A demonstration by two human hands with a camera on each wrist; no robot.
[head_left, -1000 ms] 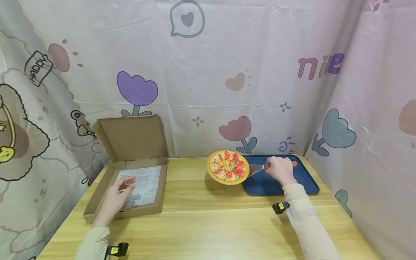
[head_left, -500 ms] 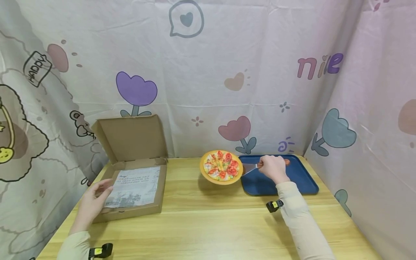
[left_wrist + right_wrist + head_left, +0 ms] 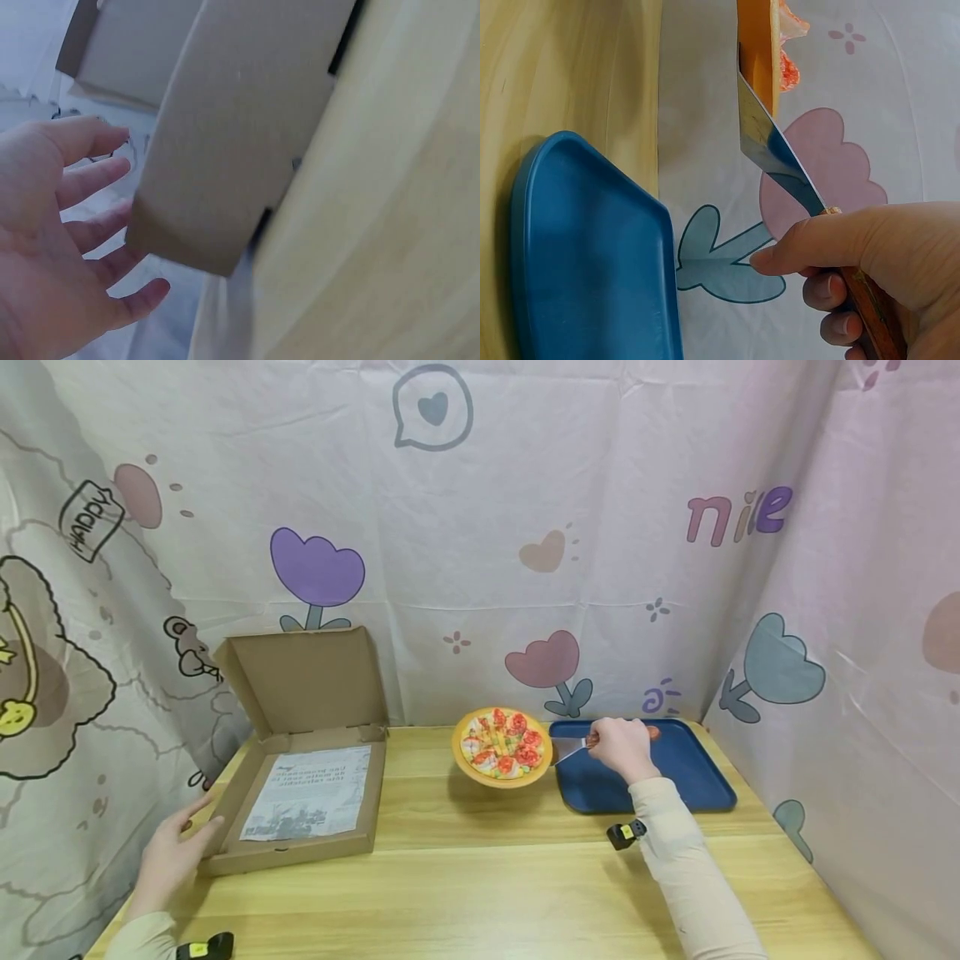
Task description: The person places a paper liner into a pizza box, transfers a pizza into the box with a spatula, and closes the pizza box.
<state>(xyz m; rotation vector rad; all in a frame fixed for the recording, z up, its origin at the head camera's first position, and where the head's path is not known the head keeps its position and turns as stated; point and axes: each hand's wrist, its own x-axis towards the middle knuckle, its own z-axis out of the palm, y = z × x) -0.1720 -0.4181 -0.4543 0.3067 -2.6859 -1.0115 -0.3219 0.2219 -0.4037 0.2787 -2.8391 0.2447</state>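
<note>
My right hand [image 3: 624,748] grips the brown handle of a pizza spatula [image 3: 778,154] with a flat metal blade. On the blade a round toy pizza [image 3: 502,748], with red and white toppings and an orange crust, is held above the table. At the left stands a cardboard pizza box [image 3: 288,853], its lid raised, with a printed paper sheet [image 3: 309,797] on its floor. My left hand [image 3: 168,857] is beside the box's front left corner, fingers spread and holding nothing. In the left wrist view its fingertips [image 3: 120,262] are close to the box wall; contact cannot be told.
A blue tray [image 3: 693,785] lies at the back right of the wooden table [image 3: 480,893], under and behind my right hand. A printed curtain [image 3: 450,568] hangs behind the table and along both sides.
My right hand has moved left with the spatula and pizza, away from the tray. My left hand has drawn back from over the box to its front left corner.
</note>
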